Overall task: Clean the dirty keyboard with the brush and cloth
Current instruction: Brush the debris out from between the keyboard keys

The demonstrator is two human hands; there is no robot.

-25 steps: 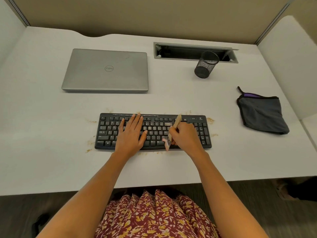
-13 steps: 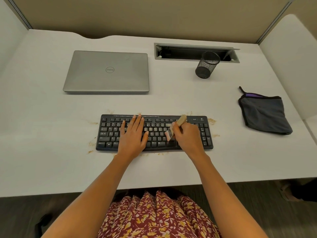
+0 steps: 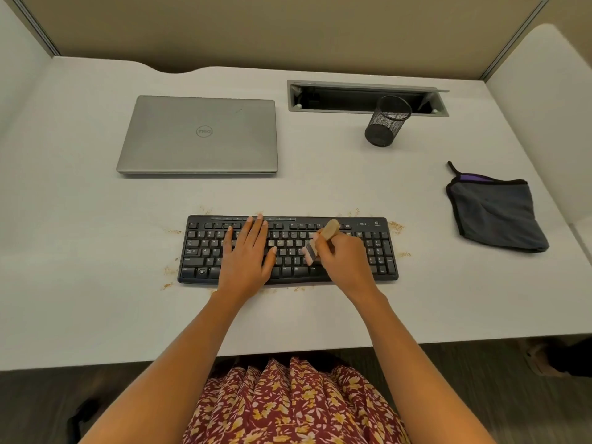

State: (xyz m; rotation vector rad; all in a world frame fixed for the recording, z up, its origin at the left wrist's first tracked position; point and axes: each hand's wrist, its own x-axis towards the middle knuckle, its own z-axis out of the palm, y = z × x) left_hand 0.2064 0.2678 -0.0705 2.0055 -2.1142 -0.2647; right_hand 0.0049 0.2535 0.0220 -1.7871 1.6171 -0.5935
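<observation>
While the left grip (image 3: 246, 257) lies flat and spread on the keyboard (image 3: 198, 251), central on the surface (image 3: 320, 315), and the right grip (image 3: 346, 261) pinches the brush (image 3: 317, 243) over its centre-right keys, a hard stroke is judged likely to scatter crumbs (image 3: 396, 226) wider or drive them beneath the keys.

There is one keyboard (image 3: 379, 251), one brush (image 3: 329, 230), one cloth (image 3: 493, 216) at 3 o'clock, one laptop (image 3: 198, 136) at 11 o'clock, one mesh cup (image 3: 386, 121) at 1 o'clock, and two hands: the left hand (image 3: 246, 257) and the right hand (image 3: 344, 259).

left hand (image 3: 245, 262) lying flat on keyboard (image 3: 381, 251) | right hand (image 3: 347, 262) gripping brush (image 3: 320, 241), bristles touching keys | cloth (image 3: 493, 213) lying right on bench (image 3: 96, 299) | crumbs (image 3: 396, 226) sitting around keyboard
</observation>
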